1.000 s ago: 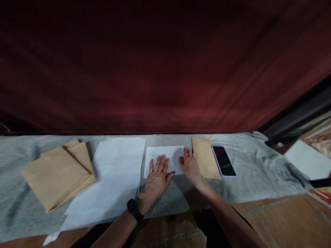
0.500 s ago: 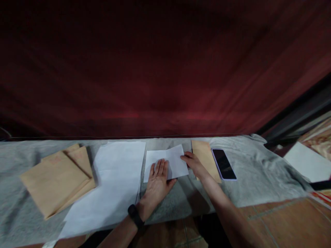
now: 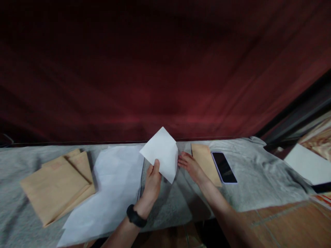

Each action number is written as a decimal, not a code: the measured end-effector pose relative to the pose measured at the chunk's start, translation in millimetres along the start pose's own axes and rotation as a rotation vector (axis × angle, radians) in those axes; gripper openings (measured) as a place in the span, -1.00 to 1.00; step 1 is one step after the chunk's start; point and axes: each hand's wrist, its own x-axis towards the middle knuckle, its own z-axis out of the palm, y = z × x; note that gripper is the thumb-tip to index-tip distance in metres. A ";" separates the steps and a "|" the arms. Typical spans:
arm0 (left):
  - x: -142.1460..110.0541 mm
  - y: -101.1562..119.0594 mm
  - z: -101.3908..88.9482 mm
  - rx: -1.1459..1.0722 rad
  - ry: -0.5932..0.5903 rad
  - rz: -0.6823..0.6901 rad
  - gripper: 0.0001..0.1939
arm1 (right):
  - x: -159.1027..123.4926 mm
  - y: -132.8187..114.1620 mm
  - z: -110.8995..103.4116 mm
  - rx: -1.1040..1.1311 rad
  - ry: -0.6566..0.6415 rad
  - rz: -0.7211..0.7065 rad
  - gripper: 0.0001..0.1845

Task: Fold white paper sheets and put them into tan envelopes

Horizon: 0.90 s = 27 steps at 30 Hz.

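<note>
A folded sheet of white paper [image 3: 161,151] is raised and tilted above the grey cloth. My left hand [image 3: 153,182], with a dark band on its wrist, grips its lower edge, thumb on top and the other fingers mostly behind. Just right of the paper is my right hand [image 3: 190,166], its fingers stretched toward the paper's right edge and holding nothing that I can see. A brown envelope [image 3: 207,163] lies flat on the cloth beyond that hand.
White sheets [image 3: 113,186] spread over the cloth [image 3: 261,172] on the left, beside several brown envelopes [image 3: 57,189]. A phone [image 3: 224,167] with a purple edge lies right of the single envelope. A dark red curtain [image 3: 144,69] hangs behind.
The paper lay opened out under my left palm; now it is folded over, lifted and turned in my left hand. My right hand has let go of its right edge.
</note>
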 end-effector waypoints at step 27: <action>25.4 7.7 -57.9 0.177 0.106 -0.089 -0.45 | 15.0 -5.2 -25.5 -0.711 0.067 -0.185 -0.82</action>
